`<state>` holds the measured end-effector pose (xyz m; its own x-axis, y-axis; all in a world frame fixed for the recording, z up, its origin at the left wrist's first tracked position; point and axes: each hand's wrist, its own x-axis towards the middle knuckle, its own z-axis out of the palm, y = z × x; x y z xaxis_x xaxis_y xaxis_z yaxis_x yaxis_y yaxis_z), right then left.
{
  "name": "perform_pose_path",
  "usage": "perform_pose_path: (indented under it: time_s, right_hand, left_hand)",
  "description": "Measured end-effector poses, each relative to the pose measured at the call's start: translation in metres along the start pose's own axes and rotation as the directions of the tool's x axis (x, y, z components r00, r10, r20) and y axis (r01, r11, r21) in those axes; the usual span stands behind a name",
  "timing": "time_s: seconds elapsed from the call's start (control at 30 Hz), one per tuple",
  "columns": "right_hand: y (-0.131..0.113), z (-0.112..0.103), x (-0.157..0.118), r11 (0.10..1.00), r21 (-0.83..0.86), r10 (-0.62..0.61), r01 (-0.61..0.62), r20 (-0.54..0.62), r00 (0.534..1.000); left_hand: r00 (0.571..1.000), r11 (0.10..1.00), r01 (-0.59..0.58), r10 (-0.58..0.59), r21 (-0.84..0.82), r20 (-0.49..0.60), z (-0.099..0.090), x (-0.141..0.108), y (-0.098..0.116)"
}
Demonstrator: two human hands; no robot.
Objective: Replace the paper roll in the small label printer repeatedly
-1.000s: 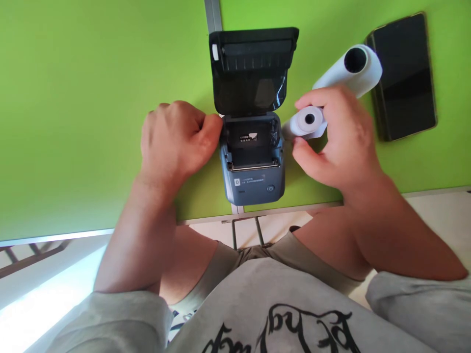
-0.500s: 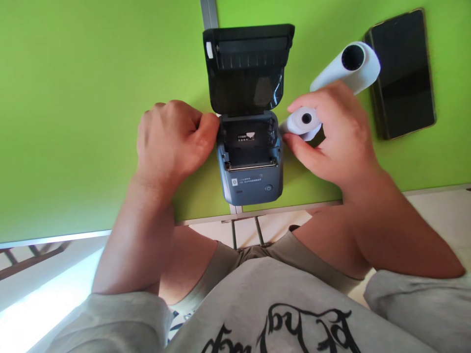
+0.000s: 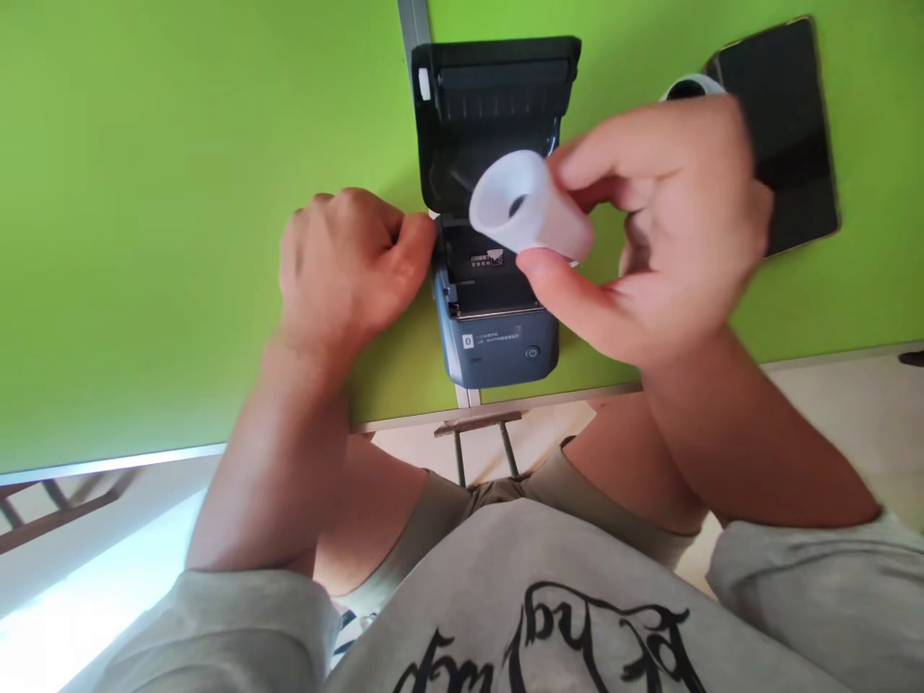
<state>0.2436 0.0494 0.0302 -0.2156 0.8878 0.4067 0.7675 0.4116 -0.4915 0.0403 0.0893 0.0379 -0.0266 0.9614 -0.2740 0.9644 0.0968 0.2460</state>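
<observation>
A small white paper roll (image 3: 549, 226), its layers pushed out into a cone shape with a dark core hole, is pinched between the thumb and fingers of my right hand (image 3: 671, 212). It hovers over the open bay of a blue-grey label printer (image 3: 498, 348) and covers the bay's right part. The printer's black lid (image 3: 498, 96) stands raised at the back. Curled against the printer's left side is my left hand (image 3: 346, 260), with its thumb on the edge of the bay; its fingertips are hidden.
Behind my right hand the rim of a larger white roll (image 3: 694, 82) shows, next to a dark phone (image 3: 783, 135) at the right. The green table (image 3: 144, 221) has its front edge close to my lap.
My right hand has lifted the small roll from beside the printer and moved it left over the bay. The roll now looks coned. My left hand stays at the printer.
</observation>
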Motion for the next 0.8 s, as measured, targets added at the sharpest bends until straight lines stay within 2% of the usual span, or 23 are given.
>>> perform_pose_path:
  time_s: [0.1, 0.23, 0.43, 0.63, 0.8]
  right_hand:
    - [-0.005, 0.004, 0.005, 0.990, -0.025, -0.139, 0.138, -0.076, 0.987]
    - [0.000, 0.011, 0.007, 0.973, 0.027, -0.226, 0.229, -0.100, 0.969]
    - [0.001, 0.014, 0.009, 0.983, 0.020, -0.181, 0.181, 0.018, 0.983]
    - [0.004, 0.010, 0.010, 0.943, 0.132, -0.300, 0.306, -0.062, 0.952]
    - [0.006, 0.012, 0.007, 0.951, 0.164, -0.258, 0.264, -0.056, 0.964]
  left_hand:
    - [1.000, 1.000, -0.012, 0.012, -0.005, 0.012, 0.000, 0.000, 0.000]
    - [1.000, 1.000, -0.018, 0.018, 0.004, 0.011, -0.001, 0.000, 0.000]
    - [0.999, 0.999, -0.033, 0.033, -0.034, 0.003, 0.000, 0.000, -0.003]
    - [1.000, 1.000, -0.012, 0.011, 0.009, 0.027, -0.001, 0.000, 0.000]
    - [1.000, 0.999, -0.017, 0.016, 0.033, 0.020, 0.000, 0.001, 0.000]
